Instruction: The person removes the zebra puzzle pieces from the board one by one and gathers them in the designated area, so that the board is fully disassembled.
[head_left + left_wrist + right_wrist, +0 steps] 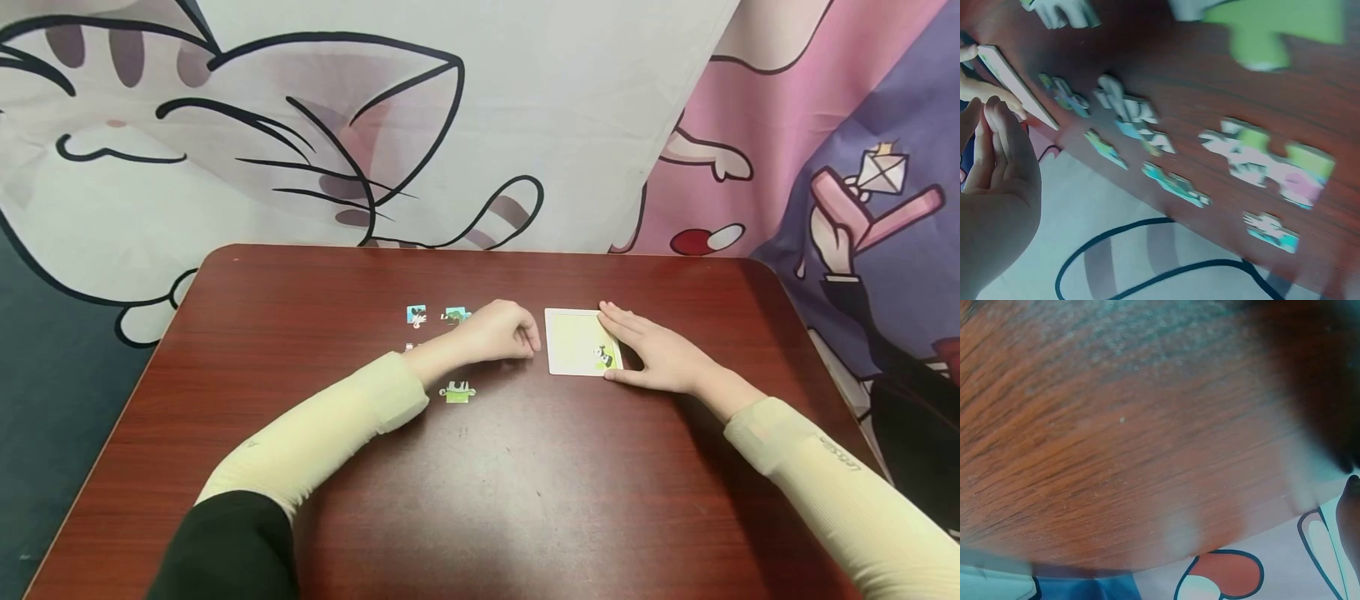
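In the head view my left hand (497, 331) hovers just left of a pale yellow square card (576, 337) with a white border and a small panda picture. Its fingers bend loosely toward the thumb, and no object shows between them in the left wrist view. My right hand (660, 357) rests on the card's right edge, fingers straight and thumb at the near corner. Beneath and around my left forearm lie jigsaw pieces, among them a green-and-white piece (457, 392) and a blue-and-white piece (416, 315). Several more show in the left wrist view, including a joined-looking cluster (1272, 164).
The reddish-brown wooden table (570, 500) has its far edge just beyond the pieces. Behind it hangs a printed cloth (585, 108) with cartoon drawings. The right wrist view shows mostly bare tabletop (1116, 456).
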### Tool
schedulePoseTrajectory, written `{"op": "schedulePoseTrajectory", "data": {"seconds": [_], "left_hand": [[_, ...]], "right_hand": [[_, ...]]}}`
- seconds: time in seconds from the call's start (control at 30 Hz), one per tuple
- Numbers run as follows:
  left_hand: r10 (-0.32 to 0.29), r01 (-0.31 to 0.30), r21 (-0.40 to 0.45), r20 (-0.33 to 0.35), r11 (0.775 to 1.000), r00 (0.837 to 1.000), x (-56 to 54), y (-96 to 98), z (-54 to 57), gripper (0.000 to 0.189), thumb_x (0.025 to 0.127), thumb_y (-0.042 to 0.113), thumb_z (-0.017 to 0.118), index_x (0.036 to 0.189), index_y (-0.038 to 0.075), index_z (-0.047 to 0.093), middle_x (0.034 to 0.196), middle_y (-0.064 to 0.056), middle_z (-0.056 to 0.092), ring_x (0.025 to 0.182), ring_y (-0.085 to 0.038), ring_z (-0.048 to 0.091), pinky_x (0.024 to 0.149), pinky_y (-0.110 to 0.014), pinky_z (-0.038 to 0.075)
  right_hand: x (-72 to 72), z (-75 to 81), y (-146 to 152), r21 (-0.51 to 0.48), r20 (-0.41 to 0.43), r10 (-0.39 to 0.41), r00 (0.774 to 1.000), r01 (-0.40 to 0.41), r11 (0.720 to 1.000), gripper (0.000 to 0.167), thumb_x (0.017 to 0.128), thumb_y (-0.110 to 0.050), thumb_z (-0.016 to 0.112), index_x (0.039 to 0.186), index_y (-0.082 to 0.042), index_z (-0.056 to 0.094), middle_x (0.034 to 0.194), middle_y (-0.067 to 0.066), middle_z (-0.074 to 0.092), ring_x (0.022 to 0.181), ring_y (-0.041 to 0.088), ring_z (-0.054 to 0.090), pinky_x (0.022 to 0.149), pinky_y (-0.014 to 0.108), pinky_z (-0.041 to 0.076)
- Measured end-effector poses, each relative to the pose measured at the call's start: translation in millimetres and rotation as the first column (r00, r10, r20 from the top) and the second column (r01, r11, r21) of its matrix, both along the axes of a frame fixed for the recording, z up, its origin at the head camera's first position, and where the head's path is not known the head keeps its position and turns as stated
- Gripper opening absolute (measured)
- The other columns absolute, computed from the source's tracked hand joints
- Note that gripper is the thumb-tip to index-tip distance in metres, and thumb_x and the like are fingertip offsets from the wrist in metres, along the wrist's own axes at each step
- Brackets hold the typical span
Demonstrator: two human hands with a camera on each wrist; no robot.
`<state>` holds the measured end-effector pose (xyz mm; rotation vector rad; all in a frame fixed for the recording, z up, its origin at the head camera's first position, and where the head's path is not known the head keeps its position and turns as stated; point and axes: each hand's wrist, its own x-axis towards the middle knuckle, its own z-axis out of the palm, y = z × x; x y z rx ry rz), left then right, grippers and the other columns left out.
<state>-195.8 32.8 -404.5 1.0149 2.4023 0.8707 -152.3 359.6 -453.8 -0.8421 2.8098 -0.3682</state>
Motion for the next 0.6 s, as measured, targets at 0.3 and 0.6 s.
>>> {"op": "schedulePoseTrajectory", "data": {"seconds": [0.3,0.6], "left_hand": [[-0.018,0.018,-0.003,-0.031,1.0,0.999,-4.5,33.6,1.4,0.012,0.091,0.001,0.072,0.092,0.007,0.082,0.09,-0.006,0.081,0.081,-0.012,0.071,0.071,-0.013,0.049],[-0.012,0.011,-0.018,-0.03,1.0,0.999,-7.0,60.6,-6.2,0.012,0.091,0.001,0.073,0.093,0.008,0.083,0.092,-0.005,0.081,0.08,-0.008,0.068,0.07,-0.011,0.046]], "right_hand": [[-0.5,-0.1,-0.3,-0.004,-0.006,0.006,1.0,-0.006,1.0,0.096,0.093,-0.047,0.079,0.165,-0.003,0.034,0.175,0.017,0.026,0.161,0.038,0.03,0.133,0.048,0.025],[0.7,1.2,0.7,-0.003,-0.031,0.016,0.999,-0.016,1.0,0.094,0.093,-0.046,0.08,0.164,-0.002,0.036,0.174,0.019,0.029,0.159,0.04,0.033,0.128,0.056,0.031]]}}
